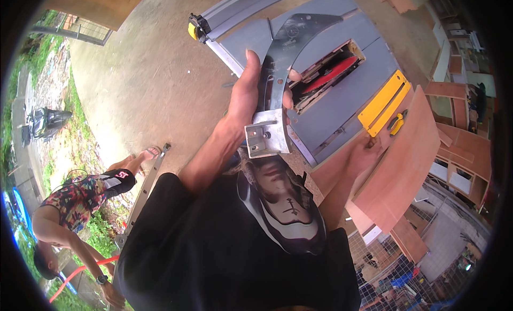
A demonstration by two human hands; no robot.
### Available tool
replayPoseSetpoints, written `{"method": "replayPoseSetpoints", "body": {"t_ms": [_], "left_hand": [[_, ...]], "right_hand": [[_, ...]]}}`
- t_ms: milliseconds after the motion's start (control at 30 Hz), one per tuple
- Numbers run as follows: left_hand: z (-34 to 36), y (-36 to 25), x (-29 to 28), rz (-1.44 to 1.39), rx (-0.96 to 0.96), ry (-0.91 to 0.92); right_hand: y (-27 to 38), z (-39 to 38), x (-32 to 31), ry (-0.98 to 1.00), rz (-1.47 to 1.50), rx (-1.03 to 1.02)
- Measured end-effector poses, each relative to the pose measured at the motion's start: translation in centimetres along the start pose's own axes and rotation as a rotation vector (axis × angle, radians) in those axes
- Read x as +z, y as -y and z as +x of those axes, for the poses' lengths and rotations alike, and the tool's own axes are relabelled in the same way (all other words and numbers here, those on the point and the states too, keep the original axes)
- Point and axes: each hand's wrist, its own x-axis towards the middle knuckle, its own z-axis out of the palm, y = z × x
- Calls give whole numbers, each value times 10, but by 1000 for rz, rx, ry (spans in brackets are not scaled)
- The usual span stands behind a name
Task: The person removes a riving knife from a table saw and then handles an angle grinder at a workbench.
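Note:
My left hand [247,94] is wrapped round a curved dark metal riving knife [281,59] and holds it up over the near side of a table saw [331,121]. A silver metal bracket [267,133] is at the knife's lower end. Behind my fingers, a red saw blade [331,75] shows in the open slot of the grey saw top. My right hand [363,155] is closed by the near end of a yellow slotted insert plate [386,103]. Its fingertips are pinched, and what they hold, if anything, is too small to make out.
Yellow-handled pliers [396,124] lie beside the insert plate, next to a plywood sheet [401,172]. A rip fence [235,17] crosses the saw's far side. Another person [80,204] is at the left by a metal rail [147,190]. Wooden cabinets [459,150] stand at the right.

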Motion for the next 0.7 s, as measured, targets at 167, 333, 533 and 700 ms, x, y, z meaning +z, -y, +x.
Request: {"method": "replayPoseSetpoints", "body": {"t_ms": [167,333,533,700], "left_hand": [[-1,6,0,-190,80,12],[17,20,-22,-784,224,674],[13,13,-23,-872,221,717],[18,14,-21,-991,178,817]], "right_hand": [[-5,1,3,14,108,31],[7,1,-4,21,63,63],[10,2,-1,15,25,69],[14,1,-4,30,26,110]]}}
